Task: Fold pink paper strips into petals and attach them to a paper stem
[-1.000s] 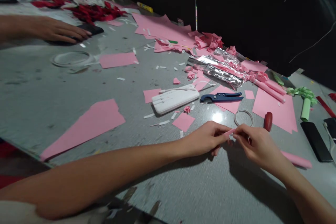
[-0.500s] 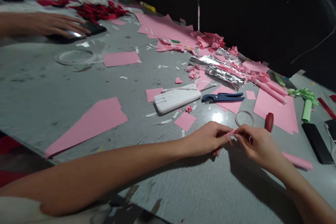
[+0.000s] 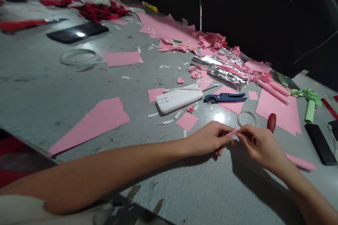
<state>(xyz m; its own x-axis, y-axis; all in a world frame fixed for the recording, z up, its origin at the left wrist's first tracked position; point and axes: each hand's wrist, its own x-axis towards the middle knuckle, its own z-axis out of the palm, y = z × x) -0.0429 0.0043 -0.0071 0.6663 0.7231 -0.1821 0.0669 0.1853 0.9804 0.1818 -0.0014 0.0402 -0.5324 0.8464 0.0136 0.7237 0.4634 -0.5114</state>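
Note:
Between my hands is a small strip of pink paper (image 3: 232, 133). My left hand (image 3: 210, 139) is closed, pinching one end of the strip between thumb and fingers. Its other end sits in the fingertips of my right hand (image 3: 257, 144), which is closed on it too. Just beyond the fingers lie a thin white tape ring (image 3: 246, 119) and a tool with a dark red handle (image 3: 271, 122), partly hidden by my right hand. A rolled pink paper (image 3: 301, 162) rests to the right of my right wrist.
Farther out lie a white power bank (image 3: 179, 100), blue-handled cutters (image 3: 225, 97), crumpled silver foil (image 3: 227, 72) and pink sheets (image 3: 169, 30). A cut pink sheet (image 3: 95, 123) is at left. Phones (image 3: 77, 32) lie on both sides. A dark panel (image 3: 264, 14) rises behind.
The other person's hand has left the phone at upper left, and a red-handled tool now shows there. My hands keep nearly the same pinch on the pink strip.

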